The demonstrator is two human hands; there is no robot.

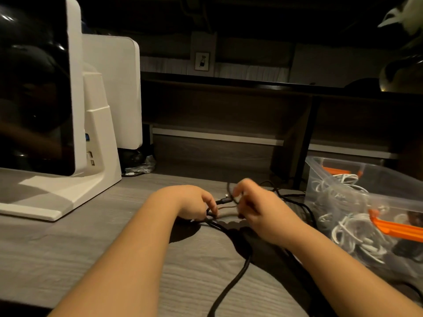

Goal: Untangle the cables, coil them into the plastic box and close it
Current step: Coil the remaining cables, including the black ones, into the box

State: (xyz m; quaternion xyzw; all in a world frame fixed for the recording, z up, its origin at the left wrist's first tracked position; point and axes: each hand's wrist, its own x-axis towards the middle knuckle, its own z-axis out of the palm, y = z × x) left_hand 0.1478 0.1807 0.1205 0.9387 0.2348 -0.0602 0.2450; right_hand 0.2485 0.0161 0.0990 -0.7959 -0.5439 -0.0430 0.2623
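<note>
Grey wood-grain desk (68,248) in a dim room.

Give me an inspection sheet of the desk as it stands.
Surface: grey wood-grain desk.
Job's things: clear box, lid off, orange latches, white cables inside.
Clutter: plastic bag by the monitor.
Grippers: left hand and right hand both pinch the black cable.
Cables: black cable trails off the near edge; more loops lie by the box.
Surroundings: white monitor left, dark shelving behind.
</note>
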